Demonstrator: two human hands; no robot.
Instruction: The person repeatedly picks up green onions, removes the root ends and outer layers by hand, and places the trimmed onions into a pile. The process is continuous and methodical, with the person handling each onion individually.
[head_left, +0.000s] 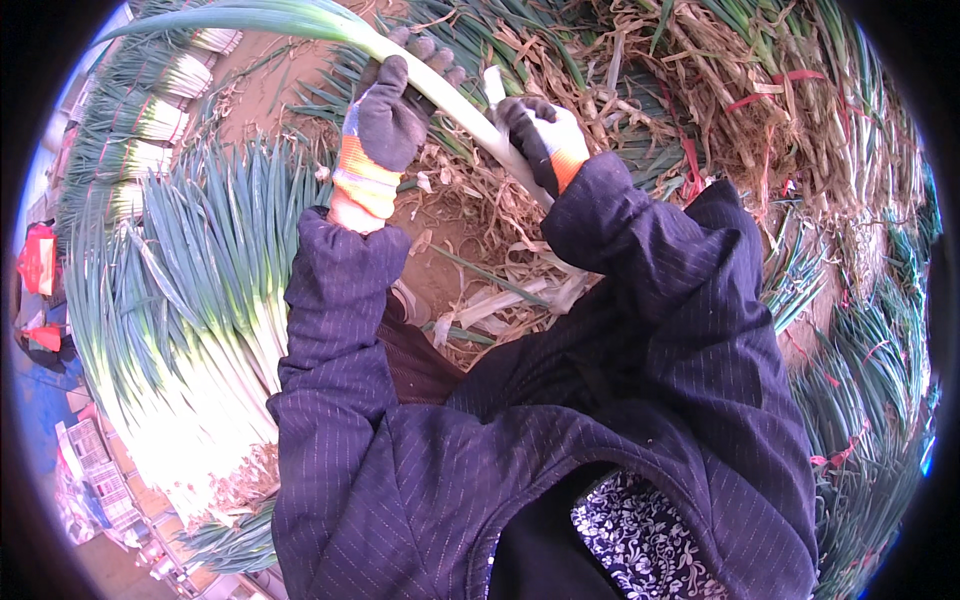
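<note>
A long green onion (450, 97) slants across the front, its green leaves curving to the upper left and its white stalk running down behind my right sleeve. My left hand (394, 112), in a dark-coated knit glove, holds it where the green turns white, with the thumb over the stalk. Right beside the white stalk, my gloved right hand (536, 135) is closed on a pale strip of outer leaf (493, 85) whose end sticks up above the fingers. The root end of the onion is hidden by my right forearm.
Cleaned green onions (217, 330) lie in a large pile at my left, beyond them tied bundles (161, 120) in a row. Dry peelings (517, 277) litter the soil before me. Uncleaned onions with red ties (780, 112) are heaped at upper right, more bundles (862, 420) at right.
</note>
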